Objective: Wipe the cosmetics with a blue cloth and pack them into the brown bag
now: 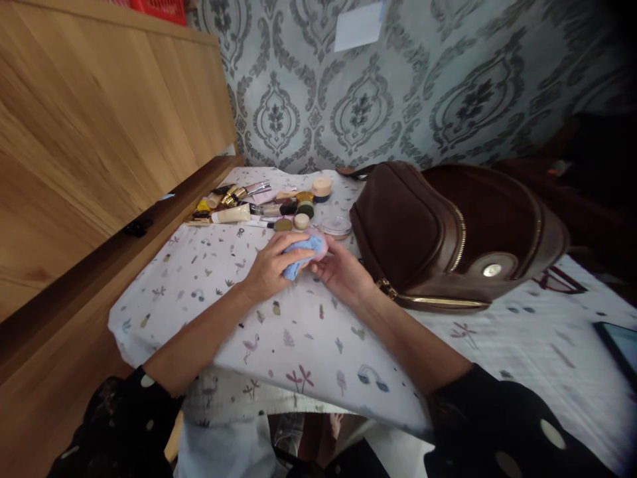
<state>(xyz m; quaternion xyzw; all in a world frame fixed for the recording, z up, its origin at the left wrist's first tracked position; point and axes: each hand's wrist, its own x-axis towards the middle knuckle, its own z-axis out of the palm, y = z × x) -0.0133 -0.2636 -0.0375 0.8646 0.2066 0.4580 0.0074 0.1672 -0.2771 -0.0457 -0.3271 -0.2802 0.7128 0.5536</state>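
My left hand is closed around a blue cloth, which it presses against a small pink round item. My right hand grips that pink item from the other side, its fingers curled beneath. The cloth and fingers hide most of the item, so I cannot tell its kind. Just beyond the hands lie a clear round compact, a small pale round jar and a cream tube. A cream-topped jar stands farther back among several other cosmetics.
A large brown leather bag with gold zips lies right of my hands. Glasses and a dark-edged device are at the far right. A printed white cloth covers the table. Wooden furniture borders the left, patterned wallpaper the back.
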